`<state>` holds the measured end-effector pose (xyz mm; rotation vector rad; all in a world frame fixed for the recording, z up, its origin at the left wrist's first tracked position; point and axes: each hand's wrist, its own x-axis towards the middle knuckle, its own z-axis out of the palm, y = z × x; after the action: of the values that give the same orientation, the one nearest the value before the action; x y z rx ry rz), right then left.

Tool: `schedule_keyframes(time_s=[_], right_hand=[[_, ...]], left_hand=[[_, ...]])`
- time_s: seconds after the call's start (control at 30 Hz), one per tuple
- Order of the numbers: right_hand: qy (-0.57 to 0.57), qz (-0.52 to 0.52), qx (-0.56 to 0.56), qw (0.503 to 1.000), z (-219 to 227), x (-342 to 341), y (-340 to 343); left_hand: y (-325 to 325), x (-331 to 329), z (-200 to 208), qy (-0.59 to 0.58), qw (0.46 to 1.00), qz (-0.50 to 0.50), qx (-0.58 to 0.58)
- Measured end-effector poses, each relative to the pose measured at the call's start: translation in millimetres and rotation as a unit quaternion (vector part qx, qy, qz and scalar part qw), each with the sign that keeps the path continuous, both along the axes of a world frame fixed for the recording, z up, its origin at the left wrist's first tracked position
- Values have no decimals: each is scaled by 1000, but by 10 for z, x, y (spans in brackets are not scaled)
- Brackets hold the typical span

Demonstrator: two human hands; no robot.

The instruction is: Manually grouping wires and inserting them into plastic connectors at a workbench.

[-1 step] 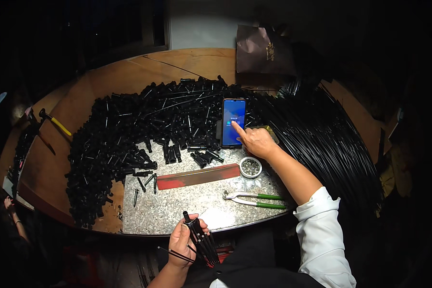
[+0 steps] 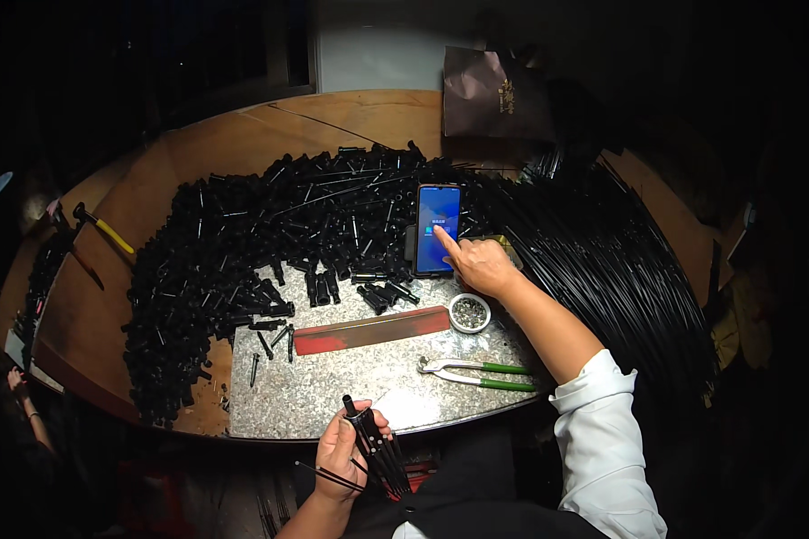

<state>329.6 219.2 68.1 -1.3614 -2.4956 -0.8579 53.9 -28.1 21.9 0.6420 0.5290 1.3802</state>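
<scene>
My left hand (image 2: pixel 340 458) is closed round a black tubular piece with thin rods (image 2: pixel 375 440), held upright at the table's near edge. Its rods fan out downward, and a few poke out to the left beneath my fingers. My right hand (image 2: pixel 484 267) reaches far forward, holding nothing. The stretched index finger touches the lit blue screen of a smartphone (image 2: pixel 438 251), which stands propped upright; the other fingers are bent. Close below that hand is a small white bowl (image 2: pixel 458 329) of tiny metal bits. Green-handled pincers (image 2: pixel 476 370) lie under my right forearm.
A red-edged bar (image 2: pixel 373 331) lies across the speckled stone slab (image 2: pixel 333 395). Black tubular parts (image 2: pixel 234 225) heap up at left and back; long black rods (image 2: pixel 602 251) spread at right. A dark paper bag (image 2: pixel 494 94) stands behind. A yellow-handled hammer (image 2: pixel 108 230) rests at far left, near another person's hand (image 2: pixel 16 381).
</scene>
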Motion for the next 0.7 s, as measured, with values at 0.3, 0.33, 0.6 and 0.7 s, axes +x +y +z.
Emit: schedule_keyframes(time_s=[0.3,0.33,0.6,0.7], right_hand=[[-3,5,7,1000,7,38,-23],[-3,5,6,1000,5,56,-33],[-37,11,-34,999,10,206,-113],[-40,13,-43,998,37,248,-140]], left_hand=[[-1,5,36,-13,1000,-5,-3],[-2,4,36,-10,1000,-4,-5],[-1,-1,-16,17,1000,3,-14],[3,4,-19,23,1000,-1,-9]])
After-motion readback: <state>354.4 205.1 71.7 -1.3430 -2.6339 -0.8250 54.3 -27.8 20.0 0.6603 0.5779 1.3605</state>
